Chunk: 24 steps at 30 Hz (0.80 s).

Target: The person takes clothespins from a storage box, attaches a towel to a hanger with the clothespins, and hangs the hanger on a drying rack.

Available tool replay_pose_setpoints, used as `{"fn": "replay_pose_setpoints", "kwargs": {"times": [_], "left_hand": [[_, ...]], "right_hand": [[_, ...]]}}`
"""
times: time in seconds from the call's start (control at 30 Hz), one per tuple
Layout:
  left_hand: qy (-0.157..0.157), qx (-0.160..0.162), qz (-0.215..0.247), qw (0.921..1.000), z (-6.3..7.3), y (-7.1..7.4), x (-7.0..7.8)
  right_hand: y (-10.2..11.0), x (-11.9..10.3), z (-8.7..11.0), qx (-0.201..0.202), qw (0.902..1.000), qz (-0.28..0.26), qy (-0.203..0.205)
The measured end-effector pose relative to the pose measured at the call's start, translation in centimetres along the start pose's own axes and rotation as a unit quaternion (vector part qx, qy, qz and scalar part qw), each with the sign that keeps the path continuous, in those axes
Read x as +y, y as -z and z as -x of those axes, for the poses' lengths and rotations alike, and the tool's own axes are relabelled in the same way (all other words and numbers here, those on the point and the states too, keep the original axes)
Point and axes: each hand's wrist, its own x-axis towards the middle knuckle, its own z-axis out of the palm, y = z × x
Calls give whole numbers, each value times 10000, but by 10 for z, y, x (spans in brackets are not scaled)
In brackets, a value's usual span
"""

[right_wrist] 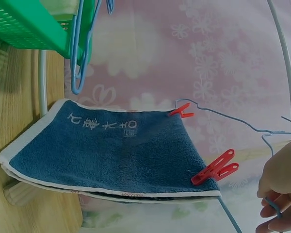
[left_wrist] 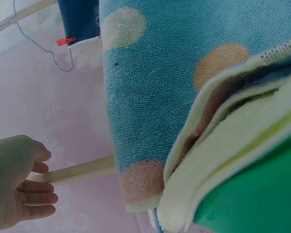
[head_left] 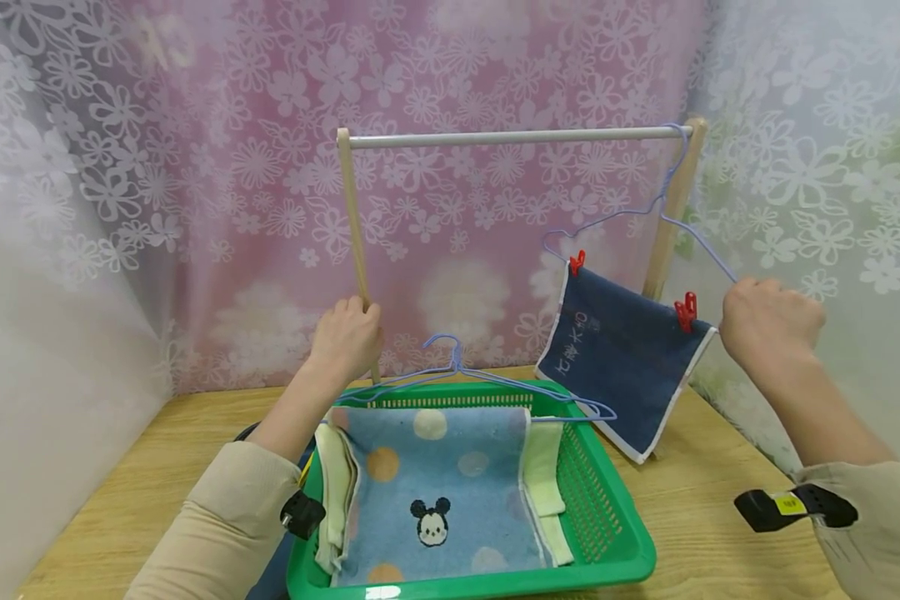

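The right hand [head_left: 771,323] is gripping one side of the blue hanger [head_left: 662,202], with its hook sitting at the right end of the rail [head_left: 510,137]. The dark towel [head_left: 618,358] is hanging left of this hand, sloping down toward it. The left hand [head_left: 348,333], farther off, is holding the left post [head_left: 355,225]. The right hand is hiding the hanger's end.

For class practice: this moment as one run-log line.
right hand: grips blue wire hanger; left hand: near wooden post; navy towel: pegged to hanger
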Motion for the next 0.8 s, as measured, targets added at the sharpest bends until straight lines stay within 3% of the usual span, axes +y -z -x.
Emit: {"fn": "replay_pose_setpoints", "kwargs": {"times": [0.2, 0.33, 0.43, 0.53, 0.6, 0.67, 0.8], "left_hand": [[-61, -60, -103, 9999, 1, 0, 0], [-37, -164, -72, 9998, 2, 1, -1], [17, -224, -1, 9997, 3, 3, -2], [73, -249, 80, 9996, 5, 5, -4], [84, -239, 150, 9996, 7, 7, -5], [89, -240, 191, 9995, 8, 10, -7], [84, -334, 239, 9991, 11, 19, -10]], "right_hand": [[-3, -2, 4, 339, 9993, -118, 144], [-6, -7, 10, 946, 9948, -281, 242], [-12, -15, 12, 1904, 9796, -445, 468], [-19, -25, 14, 2906, 9516, -417, 911], [-23, -32, 15, 3290, 9365, -376, 1155], [-25, -40, 17, 3427, 9283, -341, 1405], [-26, -54, 19, 2949, 9379, -538, 1747]]}}
